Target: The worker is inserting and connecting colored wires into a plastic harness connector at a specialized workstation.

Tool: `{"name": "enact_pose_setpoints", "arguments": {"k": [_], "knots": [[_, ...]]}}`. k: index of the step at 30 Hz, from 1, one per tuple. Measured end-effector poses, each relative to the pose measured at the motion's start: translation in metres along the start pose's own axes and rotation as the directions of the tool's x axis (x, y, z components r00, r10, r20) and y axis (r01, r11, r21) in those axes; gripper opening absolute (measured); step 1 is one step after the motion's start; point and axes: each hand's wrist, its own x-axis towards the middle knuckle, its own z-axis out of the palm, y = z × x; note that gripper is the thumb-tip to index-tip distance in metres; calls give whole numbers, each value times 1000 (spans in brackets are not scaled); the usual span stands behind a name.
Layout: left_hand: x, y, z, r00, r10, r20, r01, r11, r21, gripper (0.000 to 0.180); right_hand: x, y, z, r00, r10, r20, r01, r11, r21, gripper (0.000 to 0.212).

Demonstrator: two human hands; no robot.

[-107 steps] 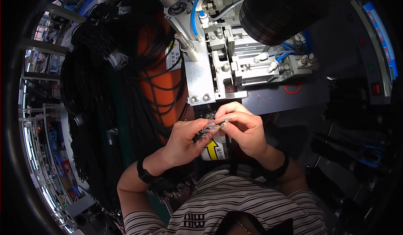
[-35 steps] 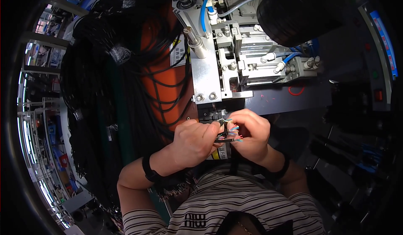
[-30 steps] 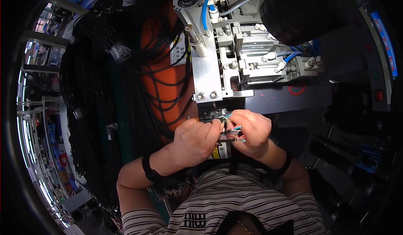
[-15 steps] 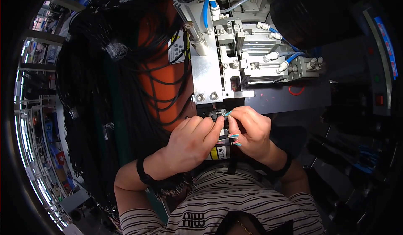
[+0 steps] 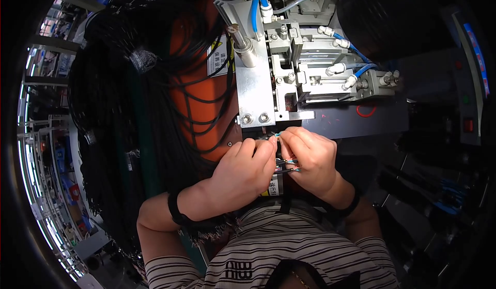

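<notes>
Both of my hands meet just in front of the machine's flat metal plate [image 5: 253, 95]. My right hand [image 5: 311, 160] is closed, its thumb and forefinger pinching thin blue-and-white wires [image 5: 278, 135]. Close against them are the pinched fingertips of my left hand [image 5: 243, 167]; what lies between those fingers is mostly hidden. Below the fingertips, black cables [image 5: 281, 170] with stripped, coloured wire ends [image 5: 295, 169] run across into my right palm. The small dark fixture under the plate is largely covered by my fingers.
Metal pneumatic cylinders [image 5: 323, 85] with blue air hoses [image 5: 254, 10] stand ahead. Thick bundles of black cable [image 5: 150, 98] hang at the left over an orange surface [image 5: 204, 108]. A red loop [image 5: 366, 111] lies on the dark plate at the right.
My hands have drawn closer together, the left shifting slightly right. My right fingers have moved up a little, and the coloured wire ends below are more covered now.
</notes>
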Motion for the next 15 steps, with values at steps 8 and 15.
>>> {"name": "enact_pose_setpoints", "arguments": {"k": [8, 15], "knots": [[2, -4, -3, 1000, 1, 15, 0, 997, -74, 47, -6, 13, 4, 982, 185, -29, -167, 935, 312, 16], [1, -4, -2, 1000, -7, 7, 8, 997, -82, 48, -1, 12, 7, 990, 89, -112, -55, 960, 276, 19]]}}
